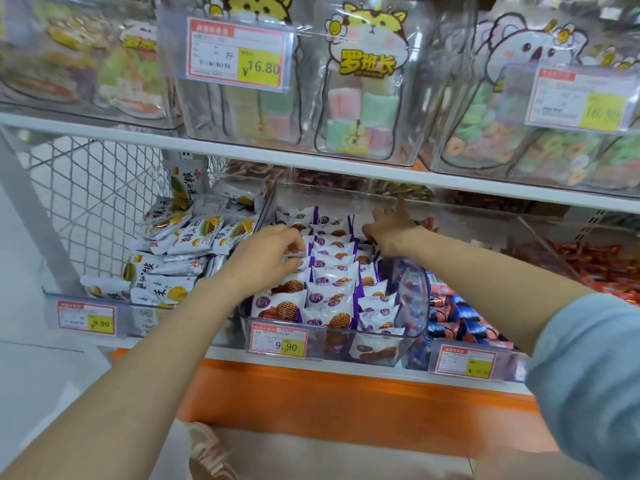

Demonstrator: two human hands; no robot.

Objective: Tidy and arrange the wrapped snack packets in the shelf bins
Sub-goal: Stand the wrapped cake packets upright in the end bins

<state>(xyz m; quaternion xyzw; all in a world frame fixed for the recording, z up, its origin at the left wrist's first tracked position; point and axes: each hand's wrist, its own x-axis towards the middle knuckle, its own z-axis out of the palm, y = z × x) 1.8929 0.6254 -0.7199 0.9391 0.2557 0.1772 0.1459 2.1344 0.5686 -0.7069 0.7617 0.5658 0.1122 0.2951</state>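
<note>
Both of your hands are in the middle bin (417, 299).

Your left hand (266, 252) has its fingers curled narrow over the top edges of the purple packets (334, 275) in the row at its fingertips. It reads as a pinch on a packet top, likely to stand that row upright.

Your right hand (391, 233) is further back, across the rows from the left. One finger is straight and points to the rear; the others bend down among the packets. The tips are hidden, so you cannot tell whether it holds anything. My guess is that it braces the rear of the stack while the left squares the row.

Between your two hands the packets stand in overlapping rows, faces forward. Those nearer you than the left grip lean more loosely.

- **Outboard of the left hand:** yellow-green packets (173, 244) are heaped untidily in the neighbouring bin.
- **Outboard of the right wrist:** blue-and-red packets (453, 317), with red sweets (588, 265) beyond them.
- **Directly above the right hand:** the upper shelf (346, 168) edge hangs low and leaves little room to lift, so draw packets toward you rather than up.
- **Below the left forearm:** a price tag (278, 341) on the bin front.
</note>
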